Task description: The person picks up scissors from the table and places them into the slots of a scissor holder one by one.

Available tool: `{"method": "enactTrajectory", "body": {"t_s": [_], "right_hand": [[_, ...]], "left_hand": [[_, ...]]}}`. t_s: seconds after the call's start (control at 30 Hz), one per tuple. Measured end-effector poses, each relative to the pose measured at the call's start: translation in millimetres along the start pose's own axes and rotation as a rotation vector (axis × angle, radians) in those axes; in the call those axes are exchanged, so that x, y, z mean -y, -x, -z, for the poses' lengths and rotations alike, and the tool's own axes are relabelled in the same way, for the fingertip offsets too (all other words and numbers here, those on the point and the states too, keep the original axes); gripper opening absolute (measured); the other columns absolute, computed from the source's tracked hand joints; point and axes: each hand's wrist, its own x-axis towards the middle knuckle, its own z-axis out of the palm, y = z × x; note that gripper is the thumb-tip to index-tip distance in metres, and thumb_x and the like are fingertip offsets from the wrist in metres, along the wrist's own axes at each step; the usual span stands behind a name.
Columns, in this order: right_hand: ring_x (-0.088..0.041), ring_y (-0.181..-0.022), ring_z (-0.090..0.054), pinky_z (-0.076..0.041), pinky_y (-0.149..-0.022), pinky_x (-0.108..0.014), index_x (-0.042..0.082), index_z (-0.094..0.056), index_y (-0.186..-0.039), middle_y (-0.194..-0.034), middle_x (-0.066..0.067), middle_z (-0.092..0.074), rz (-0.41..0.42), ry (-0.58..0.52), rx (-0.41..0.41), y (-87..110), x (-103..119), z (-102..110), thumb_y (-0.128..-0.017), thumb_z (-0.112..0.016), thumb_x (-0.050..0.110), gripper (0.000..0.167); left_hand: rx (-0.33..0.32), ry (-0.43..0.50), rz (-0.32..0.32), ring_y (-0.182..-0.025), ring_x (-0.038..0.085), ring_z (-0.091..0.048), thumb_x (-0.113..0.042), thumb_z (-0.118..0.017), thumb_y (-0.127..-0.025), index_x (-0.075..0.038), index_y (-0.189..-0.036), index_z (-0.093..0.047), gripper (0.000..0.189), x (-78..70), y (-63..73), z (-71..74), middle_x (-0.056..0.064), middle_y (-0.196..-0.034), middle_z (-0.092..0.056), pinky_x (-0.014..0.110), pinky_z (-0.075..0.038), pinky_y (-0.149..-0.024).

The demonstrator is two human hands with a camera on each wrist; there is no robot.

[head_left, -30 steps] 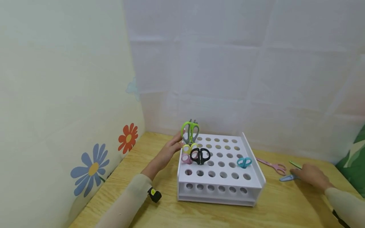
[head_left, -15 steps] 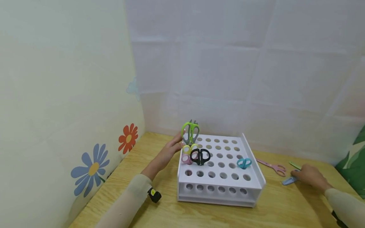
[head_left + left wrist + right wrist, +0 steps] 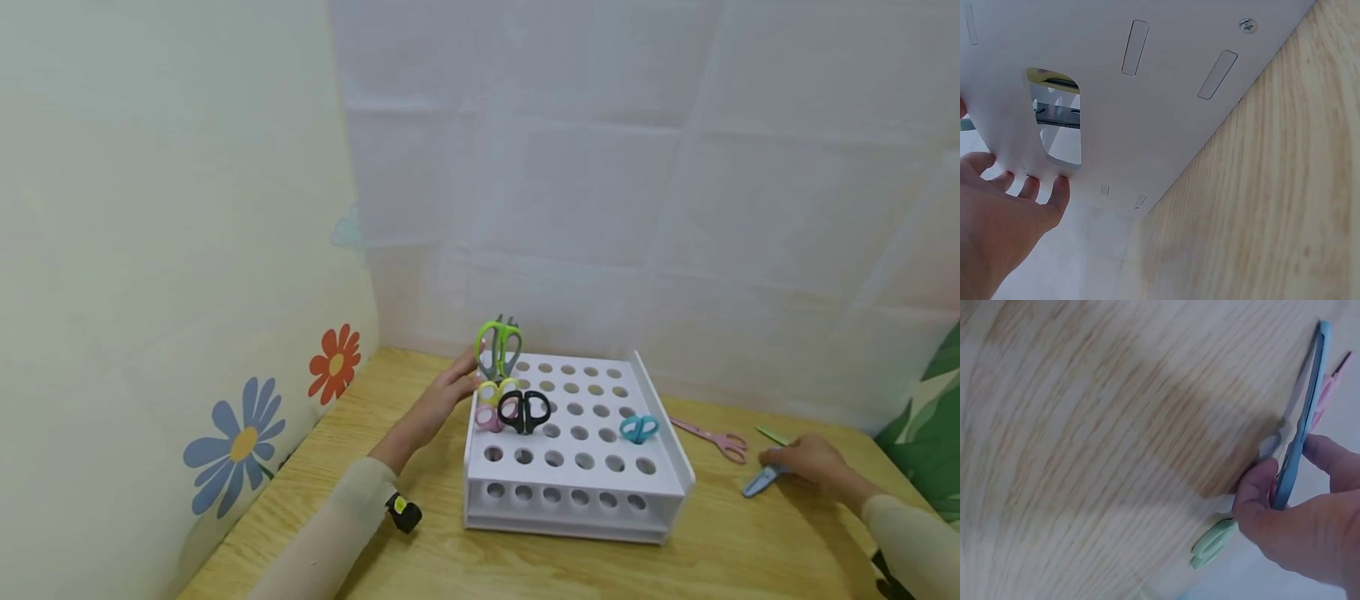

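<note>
My right hand [image 3: 806, 460] pinches a pair of light-blue scissors [image 3: 1300, 437] between thumb and fingers at the table's right side. Their blades point away from the hand, low over the wood. My left hand [image 3: 442, 400] rests its fingertips against the outer left side of a white holed rack [image 3: 570, 477], near an oval cut-out in the left wrist view. Several scissors stand handles up in the rack: green-and-grey scissors [image 3: 498, 348], black scissors [image 3: 524, 412], yellow and pink ones beside them, and small teal scissors [image 3: 639, 429] at the right.
Pink scissors [image 3: 725, 444] lie on the table between the rack and my right hand. Green-handled scissors [image 3: 1213, 542] lie just beyond that hand, partly hidden by it. A white cloth [image 3: 570, 167] hangs behind; a flower-printed panel [image 3: 247, 275] stands at the left.
The blue scissors have swung so their tips point more toward me, turning in my right hand. My left hand has stayed against the rack.
</note>
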Motion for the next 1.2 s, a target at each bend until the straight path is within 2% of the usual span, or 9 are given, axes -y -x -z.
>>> {"method": "enactTrajectory", "body": {"t_s": [0.13, 0.23, 0.33, 0.43, 0.53, 0.67, 0.77, 0.93, 1.2], "right_hand": [[-0.011, -0.062, -0.060, -0.055, -0.059, -0.025, 0.000, -0.066, -0.072, -0.069, 0.002, -0.061, -0.041, -0.184, 0.047, 2.4, 3.4, 1.8, -0.093, -0.070, 0.014, 0.025], [-0.011, -0.066, -0.064, -0.057, -0.063, -0.026, -0.006, -0.067, -0.085, -0.076, 0.000, -0.065, -0.063, -0.315, 0.069, 2.9, 5.1, 2.8, -0.095, -0.067, 0.009, 0.018], [-0.011, -0.067, -0.065, -0.058, -0.063, -0.026, -0.009, -0.066, -0.095, -0.079, -0.001, -0.066, -0.037, -0.375, 0.073, 3.4, 5.4, 2.4, -0.096, -0.068, 0.009, 0.018], [-0.010, -0.067, -0.064, -0.057, -0.062, -0.027, -0.016, -0.061, -0.106, -0.080, -0.001, -0.066, 0.035, -0.377, 0.063, 3.4, 4.9, -0.2, -0.097, -0.068, 0.011, 0.029], [-0.010, -0.070, -0.062, -0.056, -0.064, -0.028, -0.018, -0.057, -0.113, -0.084, -0.002, -0.065, 0.118, -0.338, 0.065, 4.8, 9.8, 0.8, -0.100, -0.065, 0.014, 0.035], [-0.011, -0.077, -0.062, -0.057, -0.069, -0.032, -0.014, -0.056, -0.118, -0.090, -0.004, -0.064, 0.200, -0.327, 0.092, 5.8, 25.7, 7.4, -0.104, -0.061, 0.017, 0.035], [-0.012, -0.079, -0.063, -0.058, -0.072, -0.033, -0.016, -0.054, -0.121, -0.094, -0.006, -0.065, 0.246, -0.352, 0.112, 5.3, 38.0, 11.3, -0.105, -0.059, 0.016, 0.036], [-0.014, -0.078, -0.064, -0.058, -0.072, -0.034, -0.019, -0.049, -0.129, -0.096, -0.008, -0.064, 0.275, -0.322, 0.081, 11.9, 56.3, 14.1, -0.104, -0.062, 0.018, 0.047], [-0.016, -0.092, -0.067, -0.058, -0.078, -0.035, -0.016, -0.039, -0.143, -0.113, -0.019, -0.064, 0.276, -0.252, 0.064, 23.6, 84.1, 17.3, -0.102, -0.065, 0.031, 0.067]], "left_hand": [[0.003, 0.003, -0.004, -0.149, 0.022, -0.024, -0.029, -0.048, -0.107, -0.039, -0.159, -0.033, 0.055, 1.6, -0.6, 0.7, -0.008, -0.165, -0.022, 0.051, -0.029, -0.115], [0.000, 0.013, -0.005, -0.149, 0.021, -0.023, -0.027, -0.049, -0.107, -0.036, -0.159, -0.034, 0.055, 3.1, -1.4, 1.3, -0.008, -0.165, -0.023, 0.050, -0.029, -0.115], [-0.004, 0.020, -0.003, -0.149, 0.019, -0.023, -0.028, -0.050, -0.106, -0.031, -0.160, -0.035, 0.056, 5.5, -2.1, 1.1, -0.010, -0.165, -0.023, 0.049, -0.030, -0.115], [-0.005, 0.027, -0.003, -0.149, 0.018, -0.022, -0.030, -0.052, -0.105, -0.029, -0.160, -0.035, 0.058, 8.8, -1.7, 0.0, -0.010, -0.165, -0.023, 0.049, -0.031, -0.114], [-0.005, 0.026, -0.005, -0.149, 0.016, -0.021, -0.032, -0.052, -0.105, -0.029, -0.160, -0.034, 0.058, 9.4, -1.1, -1.0, -0.010, -0.165, -0.022, 0.047, -0.031, -0.115], [-0.012, 0.027, -0.009, -0.150, 0.017, -0.019, -0.034, -0.052, -0.105, -0.027, -0.161, -0.033, 0.059, 5.5, -1.0, -1.0, -0.009, -0.165, -0.020, 0.048, -0.030, -0.115], [-0.012, 0.037, -0.007, -0.150, 0.018, -0.018, -0.034, -0.052, -0.105, -0.027, -0.160, -0.033, 0.059, 4.5, -1.5, -0.3, -0.008, -0.166, -0.019, 0.050, -0.029, -0.115], [-0.004, 0.029, -0.019, -0.150, 0.019, -0.018, -0.033, -0.051, -0.105, -0.029, -0.160, -0.033, 0.058, 4.1, -0.9, -0.3, -0.008, -0.166, -0.019, 0.051, -0.029, -0.115], [-0.007, 0.046, -0.034, -0.150, 0.019, -0.018, -0.026, -0.050, -0.105, -0.030, -0.160, -0.036, 0.057, 5.4, -0.2, -0.8, -0.008, -0.166, -0.018, 0.049, -0.030, -0.115]]}}
